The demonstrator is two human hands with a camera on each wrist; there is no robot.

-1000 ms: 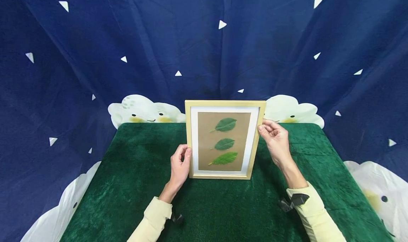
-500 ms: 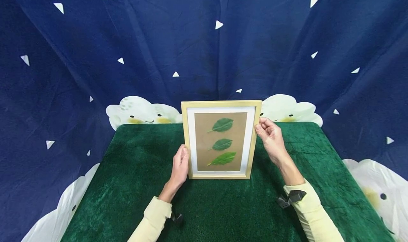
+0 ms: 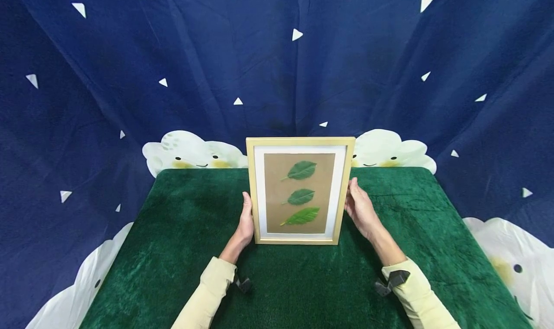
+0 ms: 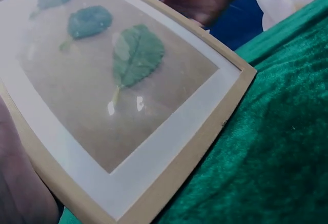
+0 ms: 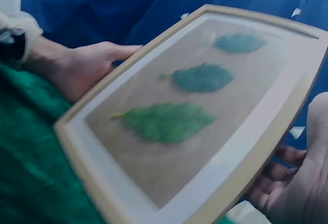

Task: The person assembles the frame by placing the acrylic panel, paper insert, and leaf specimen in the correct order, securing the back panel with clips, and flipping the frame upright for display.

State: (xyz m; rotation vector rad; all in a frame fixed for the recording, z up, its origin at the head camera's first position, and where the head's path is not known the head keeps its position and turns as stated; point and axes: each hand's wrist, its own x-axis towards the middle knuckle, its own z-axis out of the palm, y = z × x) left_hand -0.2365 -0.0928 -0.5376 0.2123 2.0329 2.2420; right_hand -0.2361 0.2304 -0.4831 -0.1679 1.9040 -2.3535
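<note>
A light-wood picture frame [image 3: 297,241] stands upright, leaning slightly back, on the green cloth. Behind its glazing, a white mat [image 5: 233,155] borders a brown backing with three green leaves; the lowest leaf [image 3: 303,216] is the brightest. My left hand [image 3: 245,223] is at the frame's left edge, thumb straight up and off the front, its fingers hidden behind. At the right edge is my right hand [image 3: 361,212], thumb lifted away from the wood. In the right wrist view, that hand's loosely bent fingers [image 5: 274,175] lie close to the frame's side.
Dark green velvety cloth [image 3: 182,252] covers the table. Behind it hangs a blue curtain [image 3: 207,55] with white triangles and smiling clouds. A small black device [image 3: 393,282] is strapped at the right cuff, another at the left.
My right hand has slid down the frame's right edge and its thumb has come off the front. The left thumb has also moved off the front. The picture frame stays upright.
</note>
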